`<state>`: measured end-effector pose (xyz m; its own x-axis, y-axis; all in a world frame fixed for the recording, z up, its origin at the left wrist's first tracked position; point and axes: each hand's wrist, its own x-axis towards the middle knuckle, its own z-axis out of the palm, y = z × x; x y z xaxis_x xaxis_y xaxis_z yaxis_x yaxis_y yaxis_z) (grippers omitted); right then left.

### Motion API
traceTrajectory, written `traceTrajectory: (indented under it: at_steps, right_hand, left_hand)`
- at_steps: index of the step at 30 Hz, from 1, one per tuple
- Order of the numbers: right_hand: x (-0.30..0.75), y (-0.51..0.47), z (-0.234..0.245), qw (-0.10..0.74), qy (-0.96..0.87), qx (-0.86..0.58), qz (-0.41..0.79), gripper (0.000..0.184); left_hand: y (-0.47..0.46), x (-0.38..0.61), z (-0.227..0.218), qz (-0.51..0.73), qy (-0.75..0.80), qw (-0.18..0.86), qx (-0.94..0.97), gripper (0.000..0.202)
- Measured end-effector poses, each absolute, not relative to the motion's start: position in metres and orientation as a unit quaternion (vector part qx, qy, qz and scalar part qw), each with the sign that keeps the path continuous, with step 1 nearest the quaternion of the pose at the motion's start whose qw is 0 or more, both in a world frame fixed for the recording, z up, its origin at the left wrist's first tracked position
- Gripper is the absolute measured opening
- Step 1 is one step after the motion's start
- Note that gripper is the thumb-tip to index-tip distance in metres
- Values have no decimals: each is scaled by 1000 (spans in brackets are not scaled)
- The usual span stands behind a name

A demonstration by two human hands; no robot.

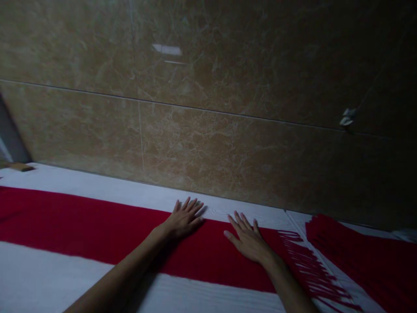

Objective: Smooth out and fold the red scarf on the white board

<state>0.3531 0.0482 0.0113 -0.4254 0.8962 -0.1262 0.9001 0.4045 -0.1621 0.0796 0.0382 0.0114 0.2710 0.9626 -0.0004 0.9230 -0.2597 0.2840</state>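
A long red scarf [81,226] lies flat across a white table [97,184], running from the left edge to a fringed end [306,265] at the right. My left hand [184,217] rests palm down on the scarf's far edge, fingers spread. My right hand [247,239] presses flat on the scarf a little to the right, just short of the fringe. Neither hand holds anything.
A second red fringed cloth [361,256] lies on the table at the far right. A brown marble-tiled wall [208,108] rises directly behind the table. A small white fitting [348,117] sticks out of the wall at the right. The light is dim.
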Motion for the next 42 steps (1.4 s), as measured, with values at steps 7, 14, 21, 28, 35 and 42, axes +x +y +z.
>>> traceTrajectory:
  at_steps: [7,14,21,28,35,42]
  right_hand:
    - [358,53,4,-24,826,550,-117,70]
    - [380,73,-3,-136,805,568,-104,56]
    - [384,73,-8,-126,806,570,-102,56]
    - [384,73,-7,-106,820,554,-102,62]
    - [380,72,-11,-84,820,557,-99,63]
    - [373,63,-5,-43,817,572,-63,65]
  left_hand:
    - [45,74,-3,89,608,105,782,70]
    - [46,72,6,110,615,80,777,60]
    - [43,76,7,106,613,97,777,60]
    - [43,76,4,106,609,99,780,60]
    - [43,74,-2,108,599,100,787,63]
    - [38,75,-2,105,600,85,789,70]
